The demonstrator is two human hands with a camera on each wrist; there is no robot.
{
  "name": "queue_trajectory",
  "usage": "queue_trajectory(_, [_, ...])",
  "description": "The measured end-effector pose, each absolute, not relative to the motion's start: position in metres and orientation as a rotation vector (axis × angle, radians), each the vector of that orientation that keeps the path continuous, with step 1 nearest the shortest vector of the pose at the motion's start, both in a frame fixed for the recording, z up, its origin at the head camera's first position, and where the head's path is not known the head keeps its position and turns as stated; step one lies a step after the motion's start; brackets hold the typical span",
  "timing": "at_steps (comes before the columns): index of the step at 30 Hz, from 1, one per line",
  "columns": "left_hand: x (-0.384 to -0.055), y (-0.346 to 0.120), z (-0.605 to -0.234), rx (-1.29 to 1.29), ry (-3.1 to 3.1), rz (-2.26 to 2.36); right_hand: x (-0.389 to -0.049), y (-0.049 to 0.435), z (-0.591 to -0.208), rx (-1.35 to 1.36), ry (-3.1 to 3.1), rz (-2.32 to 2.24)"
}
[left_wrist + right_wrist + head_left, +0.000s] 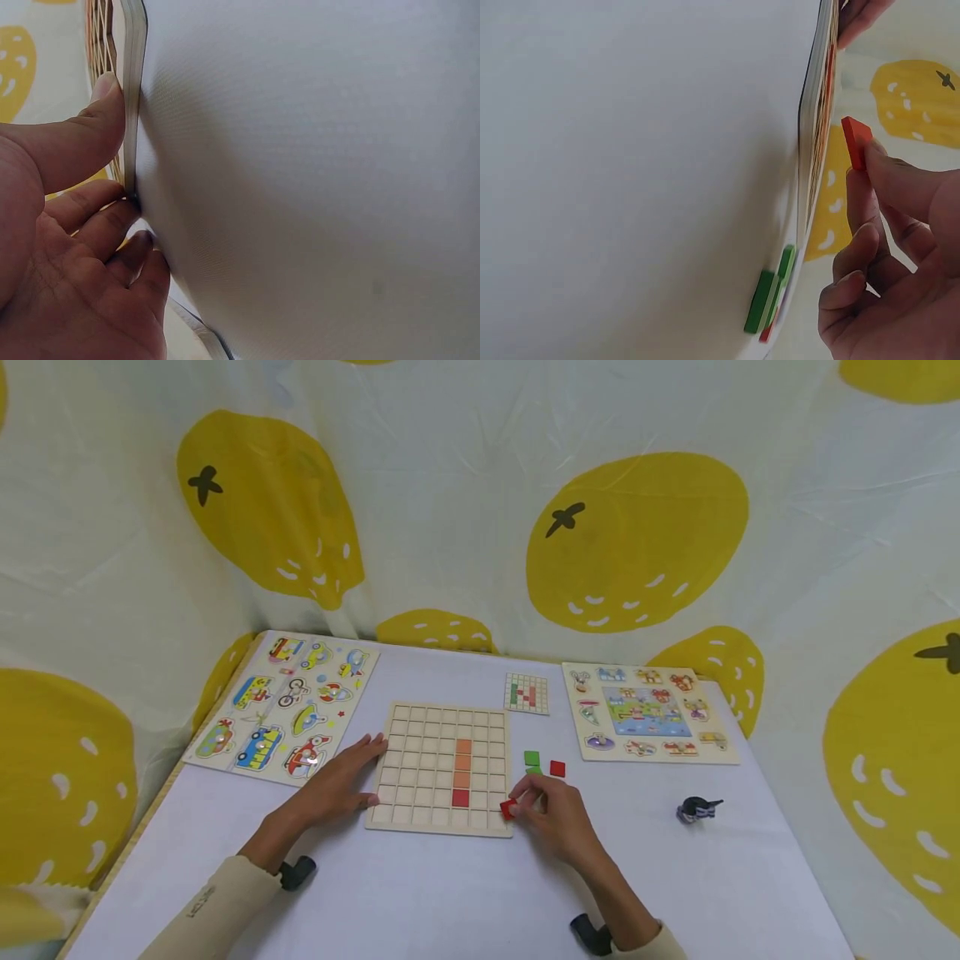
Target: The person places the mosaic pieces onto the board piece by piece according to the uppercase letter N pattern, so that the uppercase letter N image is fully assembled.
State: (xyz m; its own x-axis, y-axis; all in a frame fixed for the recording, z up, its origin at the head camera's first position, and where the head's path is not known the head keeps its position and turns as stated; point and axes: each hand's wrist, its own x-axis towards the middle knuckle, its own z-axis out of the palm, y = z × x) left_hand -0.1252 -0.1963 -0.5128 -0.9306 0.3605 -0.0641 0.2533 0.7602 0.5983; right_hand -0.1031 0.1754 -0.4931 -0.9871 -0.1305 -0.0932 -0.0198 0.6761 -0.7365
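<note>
A wooden grid board (420, 787) lies on the table, with a column of orange squares (462, 762) and a red square (461, 797) below them in its cells. My left hand (337, 785) rests against the board's left edge; the left wrist view has the thumb (105, 112) on the rim and the other fingers along the side. Between thumb and fingertips my right hand (557, 818) pinches a red square tile (507, 810), held over the board's lower right corner and tilted in the right wrist view. Loose green tiles (532, 758) and a red tile (557, 768) lie beyond that hand.
A small pattern card (527, 693) lies behind the board. One vehicle puzzle (300, 706) is at the left, and another picture puzzle (648, 714) at the back right. A small dark figurine (697, 809) stands on the right. A fruit-print curtain (450, 485) hangs behind the table.
</note>
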Motion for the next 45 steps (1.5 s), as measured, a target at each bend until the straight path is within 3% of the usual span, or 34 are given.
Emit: queue_trajectory(45, [-0.122, -0.197, -0.51, 0.502, 2.779, 0.947, -0.152, 0.077, -0.495, -0.238, 2.782, -1.097])
